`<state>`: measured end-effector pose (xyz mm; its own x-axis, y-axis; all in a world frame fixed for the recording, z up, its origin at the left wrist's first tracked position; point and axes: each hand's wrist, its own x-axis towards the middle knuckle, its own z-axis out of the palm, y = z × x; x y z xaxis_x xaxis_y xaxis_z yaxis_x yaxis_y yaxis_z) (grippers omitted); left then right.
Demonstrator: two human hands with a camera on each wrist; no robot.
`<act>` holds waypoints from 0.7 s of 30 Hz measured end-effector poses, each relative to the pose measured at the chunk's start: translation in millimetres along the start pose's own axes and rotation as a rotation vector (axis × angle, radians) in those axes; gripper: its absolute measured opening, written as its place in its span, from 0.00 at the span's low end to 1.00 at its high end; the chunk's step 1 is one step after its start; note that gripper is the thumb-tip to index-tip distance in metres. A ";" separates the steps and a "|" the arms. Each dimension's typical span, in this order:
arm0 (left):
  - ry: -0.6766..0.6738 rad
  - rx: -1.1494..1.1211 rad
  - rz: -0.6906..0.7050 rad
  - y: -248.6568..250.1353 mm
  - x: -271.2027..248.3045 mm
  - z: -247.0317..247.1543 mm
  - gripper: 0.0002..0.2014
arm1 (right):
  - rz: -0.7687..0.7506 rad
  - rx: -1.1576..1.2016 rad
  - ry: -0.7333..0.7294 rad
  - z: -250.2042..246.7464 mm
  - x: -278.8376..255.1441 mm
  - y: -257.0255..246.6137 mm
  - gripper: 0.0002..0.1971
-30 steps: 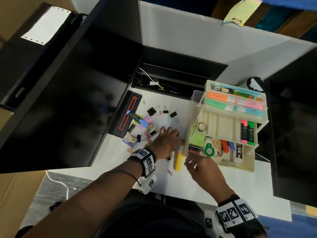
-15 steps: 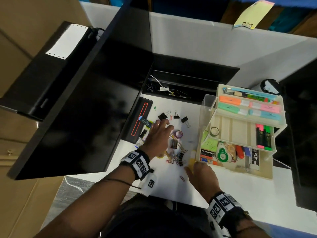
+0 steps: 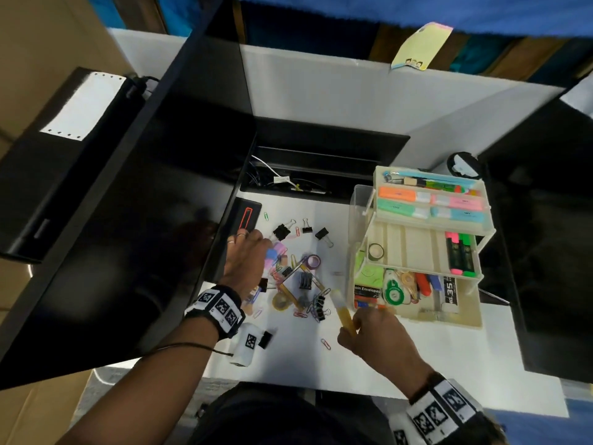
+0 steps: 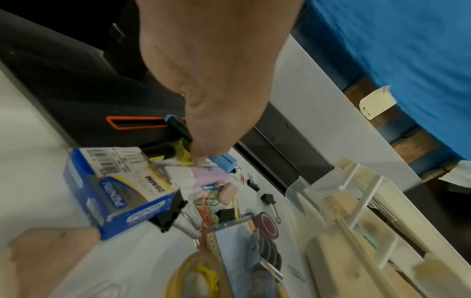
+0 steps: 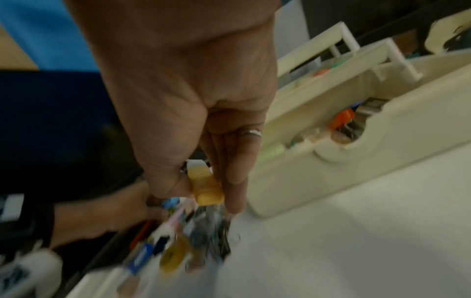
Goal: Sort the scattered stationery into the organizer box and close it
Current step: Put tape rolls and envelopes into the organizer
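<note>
The cream tiered organizer box stands open at the right, with highlighters, tape and erasers in its trays. My right hand pinches a yellow highlighter just left of the box's front corner; in the right wrist view the yellow highlighter sits between thumb and fingers. My left hand is over the left side of the pile. In the left wrist view its thumb closes on a dark marker with blue caps; the other fingers are hidden. A blue staples box and a pink highlighter lie beside it.
Binder clips, a purple tape roll, a yellow tape roll and paper clips lie scattered on the white desk. A black monitor and its base crowd the left. A cable tray runs behind.
My right hand has taken the yellow highlighter off the desk and tilted it up. My left hand has moved from the middle of the pile to the marker at its far left.
</note>
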<state>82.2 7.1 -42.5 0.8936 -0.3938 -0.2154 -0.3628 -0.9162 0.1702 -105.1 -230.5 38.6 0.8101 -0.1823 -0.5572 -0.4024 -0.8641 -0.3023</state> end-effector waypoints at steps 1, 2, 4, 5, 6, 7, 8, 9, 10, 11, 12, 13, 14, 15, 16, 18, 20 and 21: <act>0.012 -0.003 0.002 0.7 1.4 -1.1 0.22 | -0.028 0.075 0.041 -14.3 -3.4 2.9 0.14; 0.023 -0.007 0.008 2.5 2.7 -4.6 0.22 | -0.053 0.153 0.086 -29.2 -5.5 6.8 0.14; 0.043 -0.033 0.039 8.8 4.6 -13.9 0.21 | -0.111 0.268 0.229 -61.4 -7.4 16.1 0.17; 0.064 -0.069 0.059 13.5 5.5 -18.2 0.20 | -0.145 0.309 0.312 -76.6 -6.1 23.4 0.16; 0.073 -0.129 0.073 19.3 6.2 -23.6 0.19 | -0.173 0.336 0.384 -91.0 -3.1 31.2 0.13; 0.068 -0.201 0.071 24.5 3.9 -27.7 0.19 | -0.197 0.352 0.442 -101.4 1.8 39.5 0.10; 0.056 -0.262 0.083 35.9 5.0 -34.7 0.19 | -0.210 0.354 0.510 -117.1 5.2 50.7 0.07; 0.042 -0.311 0.094 43.8 3.1 -38.9 0.19 | -0.224 0.357 0.564 -128.0 10.6 61.4 0.05; 0.037 -0.357 0.121 55.3 2.7 -44.7 0.19 | -0.232 0.362 0.614 -141.1 14.2 73.9 0.03; 0.041 -0.397 0.156 67.1 2.0 -49.1 0.19 | -0.242 0.371 0.653 -153.3 18.0 86.7 0.04; 0.046 -0.430 0.191 78.6 0.7 -55.0 0.19 | -0.236 0.376 0.679 -162.9 22.4 99.7 0.07; 0.053 -0.457 0.221 89.7 -0.3 -61.0 0.20 | -0.219 0.378 0.698 -170.5 27.9 112.6 0.10; 0.058 -0.474 0.247 100.2 -1.1 -67.0 0.20 | -0.200 0.374 0.716 -176.3 33.9 124.8 0.11; 0.059 -0.490 0.265 109.3 -1.5 -71.6 0.20 | -0.197 0.373 0.734 -180.3 39.9 135.3 0.11; 0.059 -0.501 0.282 118.2 -1.8 -76.1 0.19 | -0.203 0.379 0.746 -183.5 45.5 144.8 0.10; 0.051 -0.521 0.311 134.3 -1.6 -84.0 0.19 | -0.216 0.440 0.734 -188.0 54.1 158.8 0.09; 0.035 -0.521 0.332 148.0 -1.0 -89.6 0.19 | -0.224 0.501 0.695 -189.4 62.0 170.2 0.12; 0.030 -0.516 0.338 154.3 -1.1 -92.6 0.19 | -0.231 0.517 0.682 -188.0 66.9 176.1 0.12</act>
<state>49.7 -127.0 73.0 0.7614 -0.6468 -0.0427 -0.4589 -0.5844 0.6692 -41.6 -483.1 93.5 0.9063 -0.4121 0.0934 -0.2058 -0.6236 -0.7541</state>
